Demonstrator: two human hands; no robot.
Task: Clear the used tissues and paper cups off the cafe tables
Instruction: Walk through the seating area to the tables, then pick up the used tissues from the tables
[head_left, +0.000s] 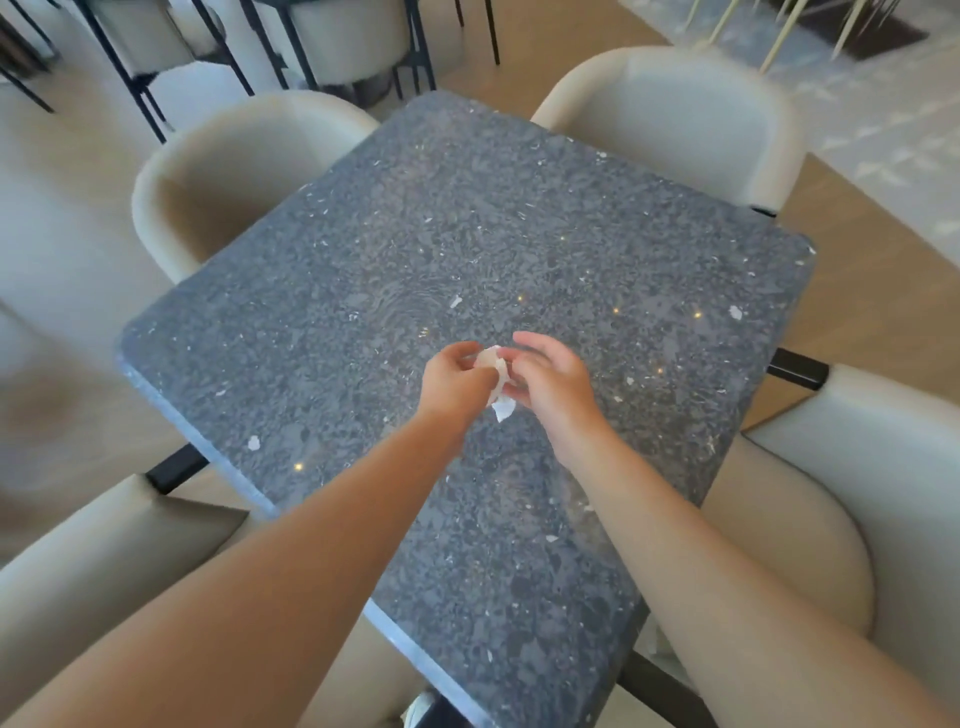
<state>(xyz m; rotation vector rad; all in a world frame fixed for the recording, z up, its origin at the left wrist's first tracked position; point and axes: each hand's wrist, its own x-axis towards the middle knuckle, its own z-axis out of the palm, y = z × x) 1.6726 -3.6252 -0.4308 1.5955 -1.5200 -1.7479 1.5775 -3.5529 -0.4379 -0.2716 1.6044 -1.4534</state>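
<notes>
Above table (363, 270), crumpled white tissue (500, 400), seemingly both hands

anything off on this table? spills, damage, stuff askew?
Nothing stands out. Both hands, left hand and right hand, hold a crumpled white tissue in a shared grip above the dark speckled table. The pale flecks look like part of the stone pattern, not scraps. No cups or spills in view. The beige chairs sit tucked in.
</notes>
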